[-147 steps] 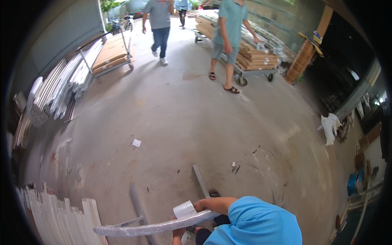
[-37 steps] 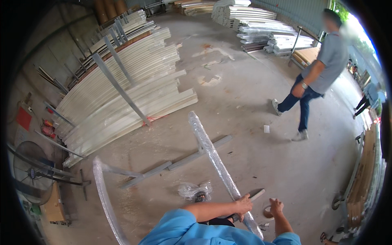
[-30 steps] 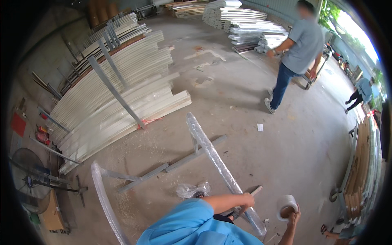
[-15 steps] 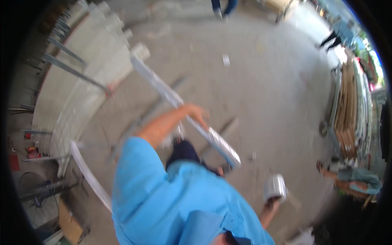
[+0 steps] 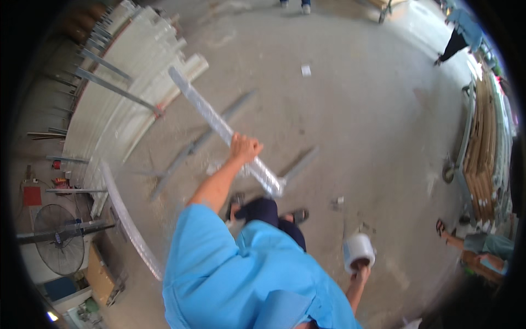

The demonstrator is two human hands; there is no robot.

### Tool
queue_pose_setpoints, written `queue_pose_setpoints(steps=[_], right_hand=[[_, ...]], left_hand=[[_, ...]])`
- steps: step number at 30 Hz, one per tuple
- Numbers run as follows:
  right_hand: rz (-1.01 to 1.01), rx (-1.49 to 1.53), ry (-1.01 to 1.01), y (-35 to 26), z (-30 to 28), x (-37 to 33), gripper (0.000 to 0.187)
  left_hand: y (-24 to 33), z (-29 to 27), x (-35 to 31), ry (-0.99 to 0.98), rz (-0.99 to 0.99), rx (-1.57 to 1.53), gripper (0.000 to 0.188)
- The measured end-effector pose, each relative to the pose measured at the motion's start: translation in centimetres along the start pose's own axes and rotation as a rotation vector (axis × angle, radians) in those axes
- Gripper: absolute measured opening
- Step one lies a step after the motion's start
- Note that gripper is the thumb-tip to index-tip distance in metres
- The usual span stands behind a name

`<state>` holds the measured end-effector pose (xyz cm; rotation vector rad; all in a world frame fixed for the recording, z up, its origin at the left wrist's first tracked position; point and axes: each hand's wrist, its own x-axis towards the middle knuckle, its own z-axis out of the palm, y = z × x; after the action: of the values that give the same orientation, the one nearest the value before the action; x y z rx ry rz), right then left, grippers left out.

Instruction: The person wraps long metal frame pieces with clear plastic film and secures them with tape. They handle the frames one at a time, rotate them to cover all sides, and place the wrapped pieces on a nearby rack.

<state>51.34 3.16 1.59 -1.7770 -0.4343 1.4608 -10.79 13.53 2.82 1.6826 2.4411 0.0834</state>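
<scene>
My left hand is closed over the top of a long, narrow bar wrapped in shiny clear film. The bar runs slantwise from the far left toward my body, its near end in front of my knees. Under it stands a grey metal support, with another grey support arm by the near end. Low on the right, my right hand grips a roll of clear stretch film by its core; most of its fingers are hidden by the roll.
Long pale bars are stacked on a rack at left. Another wrapped bar and a fan stand nearer. Brown boards fill a wheeled cart at right. A seated person and a walking person are beyond.
My left hand, open over the bar before, has closed on it. The bar's near end has shifted left and away from me. The roll in my right hand has turned and moved slightly left.
</scene>
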Motion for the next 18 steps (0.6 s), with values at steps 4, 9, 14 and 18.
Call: queue_pose_setpoints(steps=[4,9,14,18], right_hand=[[0.047,0.031,0.177,-0.6,-0.5,0.5,0.050],[0.053,0.054,0.119,-2.3,-0.6,3.0,0.049],[-0.030,0.031,0.052,-6.0,0.2,7.8,0.045],[-0.139,-0.079,-0.019,-9.6,0.8,13.0,0.037]], left_hand=[[0.2,-0.2,0.0,-0.016,-0.046,-0.042,0.027],[0.5,-0.3,-0.2,-0.059,-0.091,-0.034,0.024],[0.7,-0.8,3.2,-0.412,-0.045,0.014,0.045],[-0.6,-8.6,17.1,-0.208,-0.181,-0.377,0.080]])
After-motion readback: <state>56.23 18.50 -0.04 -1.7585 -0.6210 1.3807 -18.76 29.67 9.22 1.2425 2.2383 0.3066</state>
